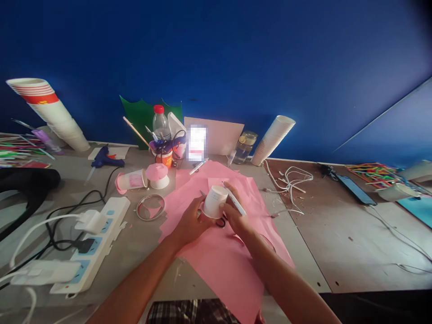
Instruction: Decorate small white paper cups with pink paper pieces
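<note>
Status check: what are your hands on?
Left hand gripping white paper cup; right hand holding white pen against it. Black-handled scissors beneath, on pink paper.

white paper cup [215, 202]: tilted, wide rim down, held between left hand [191, 221] and right hand [236, 211] | white pen [235, 202]: slanting, pinched in right hand | black scissors [221, 222]: mostly hidden below cup, on pink paper sheet [232, 274]

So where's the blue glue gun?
In the head view, the blue hot glue gun lies toward the left of the table, on a white card, just behind the paper cup lying on its side.
</note>
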`<state>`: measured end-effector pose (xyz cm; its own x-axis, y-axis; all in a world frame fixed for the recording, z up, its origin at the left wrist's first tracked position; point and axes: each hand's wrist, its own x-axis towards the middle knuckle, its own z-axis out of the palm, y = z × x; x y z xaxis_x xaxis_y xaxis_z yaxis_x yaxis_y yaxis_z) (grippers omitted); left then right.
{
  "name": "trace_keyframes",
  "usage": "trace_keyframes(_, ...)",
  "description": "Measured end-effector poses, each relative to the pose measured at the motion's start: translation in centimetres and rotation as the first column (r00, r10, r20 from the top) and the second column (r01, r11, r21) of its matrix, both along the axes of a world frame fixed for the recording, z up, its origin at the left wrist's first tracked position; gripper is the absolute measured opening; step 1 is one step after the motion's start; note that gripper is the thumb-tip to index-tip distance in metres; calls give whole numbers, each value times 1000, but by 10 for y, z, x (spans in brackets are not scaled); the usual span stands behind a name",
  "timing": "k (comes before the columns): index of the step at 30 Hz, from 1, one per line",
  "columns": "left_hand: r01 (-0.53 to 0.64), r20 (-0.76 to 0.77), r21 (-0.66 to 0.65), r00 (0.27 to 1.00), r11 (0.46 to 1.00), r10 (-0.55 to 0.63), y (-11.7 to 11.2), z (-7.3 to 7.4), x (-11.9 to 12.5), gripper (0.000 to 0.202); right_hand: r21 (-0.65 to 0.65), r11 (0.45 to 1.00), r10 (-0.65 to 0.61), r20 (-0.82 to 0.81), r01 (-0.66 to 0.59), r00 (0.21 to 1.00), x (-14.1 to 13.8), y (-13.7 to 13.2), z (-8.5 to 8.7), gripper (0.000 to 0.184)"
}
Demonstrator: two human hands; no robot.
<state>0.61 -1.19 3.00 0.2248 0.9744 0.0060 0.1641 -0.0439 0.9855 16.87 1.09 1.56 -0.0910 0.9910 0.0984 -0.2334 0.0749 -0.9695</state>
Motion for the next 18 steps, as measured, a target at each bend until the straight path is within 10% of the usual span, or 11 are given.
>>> trace_keyframes(18,-38,-18,-59,999,998,37,3,8,-2,48,302,950,-146,206,79,968,-4,-9,14,51)
